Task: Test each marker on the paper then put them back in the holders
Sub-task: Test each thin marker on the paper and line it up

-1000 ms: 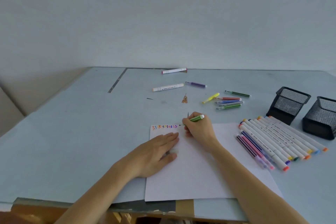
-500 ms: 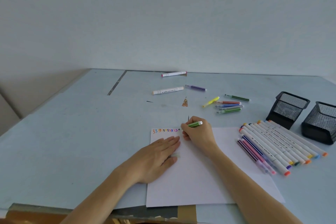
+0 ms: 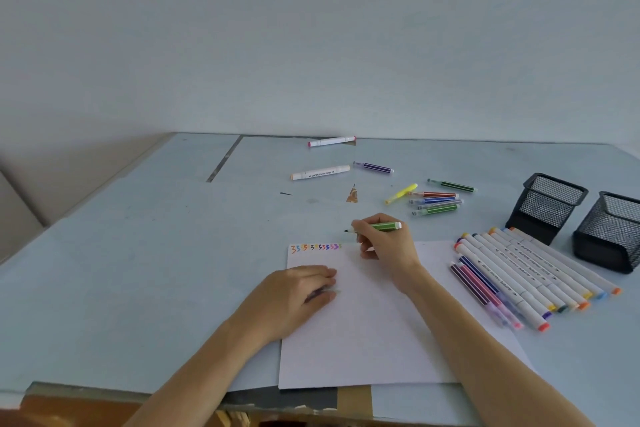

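The left hand (image 3: 294, 298) lies flat on the paper (image 3: 363, 333), fingers together, pressing the sheet down. Something small and pale peeks out under the fingers. It may be a cap, but I cannot tell.

A little farther, the right hand (image 3: 386, 246) pinches the green marker (image 3: 382, 226) tight. The marker lies almost flat, with its dark tip pointing left, just past the top edge of the paper. The tip is near the end of a row of small colored squiggles (image 3: 316, 247) along that edge.

To do this step well, I think the tip should come down on a white spot just right of the last squiggle. One short, light mark is enough. The left hand should keep the paper from sliding.

To the right, a row of big markers (image 3: 526, 274) lies side by side. Past them stand two black holders (image 3: 547, 208), and both look empty. Farther back, more thin markers (image 3: 436, 201) lie loose on the table (image 3: 138, 253), so a lot of work seems left.
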